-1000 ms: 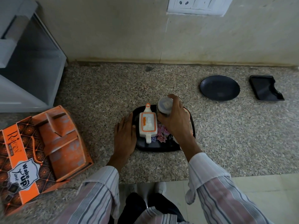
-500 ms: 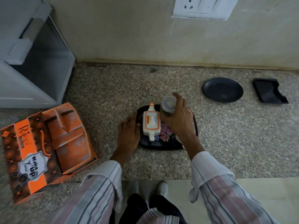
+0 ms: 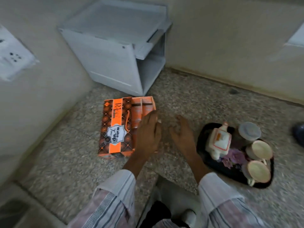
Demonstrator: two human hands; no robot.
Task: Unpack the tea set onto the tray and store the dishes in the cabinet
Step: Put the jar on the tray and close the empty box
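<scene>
A black flowered tray (image 3: 205, 157) on the granite counter at the right holds a white and orange teapot (image 3: 219, 141), a lidded jar (image 3: 250, 131) and two cream cups (image 3: 260, 149) (image 3: 258, 172). The orange tea-set box (image 3: 118, 127) lies open to the left of centre. My left hand (image 3: 148, 135) hovers at the box's right edge, fingers apart and holding nothing. My right hand (image 3: 183, 135) hangs between box and tray, also free. The image is blurred by motion.
A small white cabinet (image 3: 118, 53) with an open front stands behind the box against the wall. A dark plate (image 3: 299, 131) peeks in at the right edge. A wall socket (image 3: 13, 61) is on the left wall.
My right hand has let go of the jar on the tray, and both hands have moved left toward the orange box. The view has swung left.
</scene>
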